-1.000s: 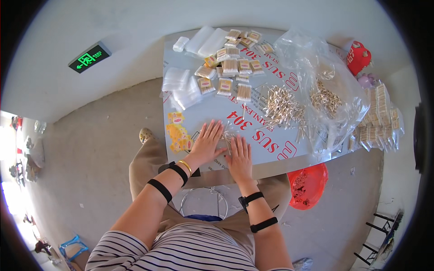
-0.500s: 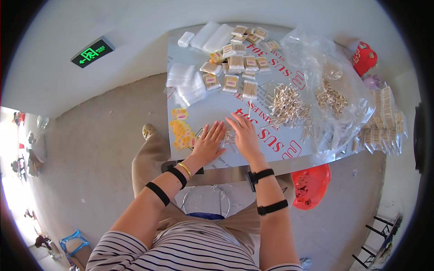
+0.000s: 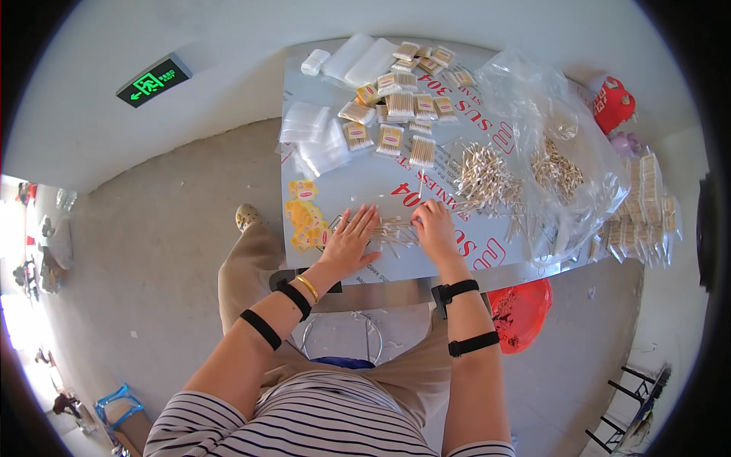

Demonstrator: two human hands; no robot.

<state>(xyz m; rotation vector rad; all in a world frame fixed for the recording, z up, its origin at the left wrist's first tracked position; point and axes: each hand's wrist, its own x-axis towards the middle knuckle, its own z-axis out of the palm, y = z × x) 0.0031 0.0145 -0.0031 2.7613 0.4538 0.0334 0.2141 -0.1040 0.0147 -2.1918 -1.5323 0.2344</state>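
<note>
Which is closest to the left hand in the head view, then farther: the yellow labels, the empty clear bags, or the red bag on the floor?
1. Yellow labels, just left of the left hand.
2. Clear bags, farther up the table.
3. Red bag, far right, below the table edge.

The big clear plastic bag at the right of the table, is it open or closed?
Open. The clear plastic bag lies spread and crumpled, and thin pale sticks spill from its side onto the table.
</note>
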